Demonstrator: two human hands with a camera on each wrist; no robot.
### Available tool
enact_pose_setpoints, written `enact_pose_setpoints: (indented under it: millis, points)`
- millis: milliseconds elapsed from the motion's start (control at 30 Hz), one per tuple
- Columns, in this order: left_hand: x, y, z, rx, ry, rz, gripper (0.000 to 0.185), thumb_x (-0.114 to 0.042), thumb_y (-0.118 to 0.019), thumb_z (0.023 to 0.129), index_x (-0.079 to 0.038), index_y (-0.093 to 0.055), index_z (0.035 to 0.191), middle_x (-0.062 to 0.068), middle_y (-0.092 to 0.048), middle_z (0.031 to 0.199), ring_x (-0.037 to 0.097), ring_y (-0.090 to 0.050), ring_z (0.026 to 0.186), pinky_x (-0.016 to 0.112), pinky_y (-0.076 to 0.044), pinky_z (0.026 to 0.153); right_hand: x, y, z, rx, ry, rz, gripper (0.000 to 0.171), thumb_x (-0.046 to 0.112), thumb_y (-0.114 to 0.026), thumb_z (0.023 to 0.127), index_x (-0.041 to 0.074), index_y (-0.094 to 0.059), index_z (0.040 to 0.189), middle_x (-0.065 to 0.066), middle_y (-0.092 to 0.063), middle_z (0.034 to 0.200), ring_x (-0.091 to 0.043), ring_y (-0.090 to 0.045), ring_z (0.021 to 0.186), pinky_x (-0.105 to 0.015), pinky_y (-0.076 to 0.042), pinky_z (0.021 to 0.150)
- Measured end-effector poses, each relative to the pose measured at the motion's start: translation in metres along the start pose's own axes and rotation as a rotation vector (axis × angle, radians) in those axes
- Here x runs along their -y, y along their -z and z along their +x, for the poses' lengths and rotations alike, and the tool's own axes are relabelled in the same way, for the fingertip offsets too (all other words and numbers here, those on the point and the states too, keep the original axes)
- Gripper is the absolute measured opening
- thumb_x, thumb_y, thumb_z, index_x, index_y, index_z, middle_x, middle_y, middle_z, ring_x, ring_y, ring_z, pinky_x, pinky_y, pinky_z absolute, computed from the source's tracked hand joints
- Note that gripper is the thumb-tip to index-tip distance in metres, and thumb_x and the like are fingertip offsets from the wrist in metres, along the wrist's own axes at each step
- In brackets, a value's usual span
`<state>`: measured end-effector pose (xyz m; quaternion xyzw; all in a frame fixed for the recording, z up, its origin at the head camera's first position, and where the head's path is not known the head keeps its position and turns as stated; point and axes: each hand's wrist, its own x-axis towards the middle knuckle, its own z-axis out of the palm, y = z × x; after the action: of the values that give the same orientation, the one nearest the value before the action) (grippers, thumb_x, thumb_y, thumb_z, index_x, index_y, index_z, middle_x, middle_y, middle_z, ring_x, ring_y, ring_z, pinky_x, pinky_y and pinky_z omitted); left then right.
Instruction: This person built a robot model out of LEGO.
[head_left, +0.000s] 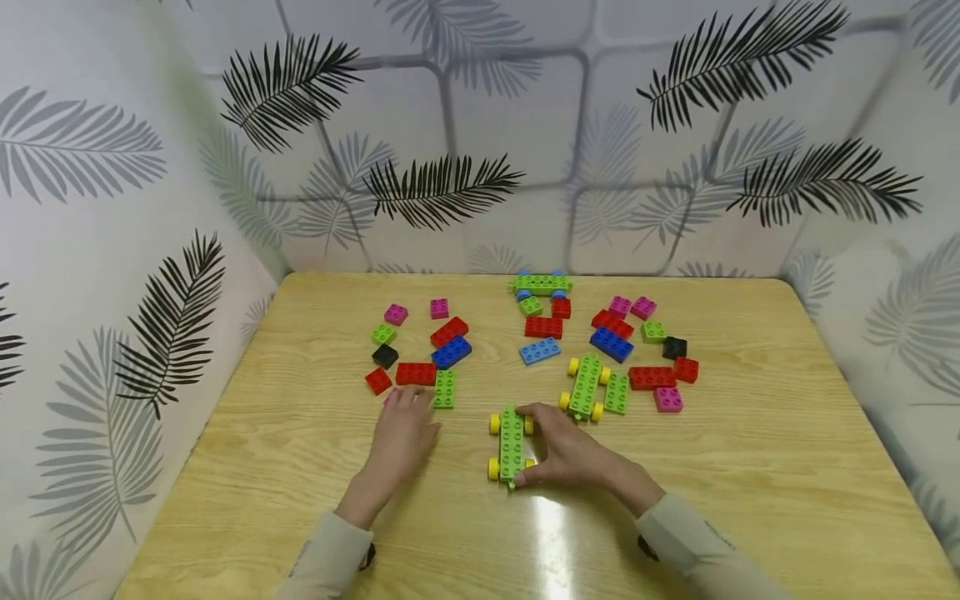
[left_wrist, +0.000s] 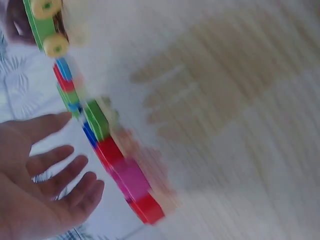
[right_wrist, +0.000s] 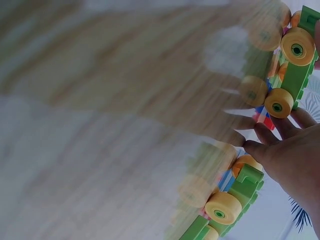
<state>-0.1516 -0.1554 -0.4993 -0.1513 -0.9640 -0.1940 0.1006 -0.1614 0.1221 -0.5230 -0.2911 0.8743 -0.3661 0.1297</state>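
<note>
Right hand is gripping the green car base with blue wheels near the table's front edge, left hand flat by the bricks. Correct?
Not quite: the wheels are yellow, not blue. The head view shows the right hand gripping the green car base with yellow wheels; the blue-wheeled one sits at the back. The left hand lies flat by the bricks.

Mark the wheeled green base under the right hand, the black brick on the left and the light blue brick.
wheeled green base (head_left: pixel 512 442), head view, studded top.
black brick (head_left: pixel 385 356), head view, top face.
light blue brick (head_left: pixel 540 351), head view, middle of top.
</note>
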Motion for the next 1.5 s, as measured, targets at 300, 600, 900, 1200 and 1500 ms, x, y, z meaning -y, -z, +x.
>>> enact_pose_setpoints:
  millis: [300, 600, 900, 1200, 1500]
  points:
    - [0.032, 0.004, 0.006, -0.088, 0.161, -0.046, 0.044, -0.007, -0.076, 0.081, 0.004, -0.061, 0.120, 0.020, -0.055, 0.115, 0.037, -0.050, 0.105, 0.049, -0.047, 0.082, -0.001, -0.002, -0.002, 0.013, -0.010, 0.004, 0.098, 0.051, -0.083, 0.068, 0.005, -0.037, 0.142, -0.014, -0.044, 0.139, -0.031, -0.039, 0.131, -0.047, -0.032, 0.108]
    - [0.043, -0.002, 0.007, -0.045, 0.234, -0.079, 0.048, -0.009, -0.076, 0.083, 0.006, -0.056, 0.124, 0.022, -0.053, 0.114, 0.038, -0.053, 0.103, 0.049, -0.050, 0.081, 0.001, 0.001, -0.003, 0.008, -0.008, 0.000, 0.096, 0.050, -0.084, 0.069, 0.006, -0.038, 0.141, -0.014, -0.045, 0.139, -0.033, -0.038, 0.131, -0.049, -0.032, 0.108]
    - [0.043, -0.005, 0.011, -0.022, 0.303, -0.075, 0.044, -0.012, -0.074, 0.086, 0.010, -0.056, 0.120, 0.023, -0.054, 0.111, 0.038, -0.054, 0.098, 0.048, -0.051, 0.078, 0.004, 0.003, -0.001, 0.017, -0.009, -0.008, 0.097, 0.049, -0.084, 0.069, 0.006, -0.037, 0.142, -0.014, -0.044, 0.139, -0.033, -0.037, 0.132, -0.049, -0.032, 0.108]
    - [0.032, -0.004, 0.012, 0.026, 0.340, -0.027, 0.042, -0.015, -0.074, 0.085, 0.005, -0.061, 0.119, 0.019, -0.058, 0.108, 0.034, -0.058, 0.096, 0.051, -0.054, 0.070, 0.003, 0.004, -0.001, 0.018, -0.005, -0.010, 0.097, 0.049, -0.084, 0.069, 0.006, -0.037, 0.142, -0.014, -0.044, 0.139, -0.033, -0.038, 0.132, -0.049, -0.032, 0.108]
    - [0.007, -0.006, 0.015, -0.008, 0.194, -0.113, 0.037, -0.014, -0.075, 0.084, 0.002, -0.064, 0.116, 0.013, -0.060, 0.104, 0.029, -0.058, 0.094, 0.042, -0.053, 0.075, 0.002, 0.003, -0.001, 0.018, -0.001, -0.010, 0.098, 0.050, -0.083, 0.069, 0.005, -0.036, 0.142, -0.014, -0.044, 0.140, -0.033, -0.038, 0.132, -0.048, -0.032, 0.108]
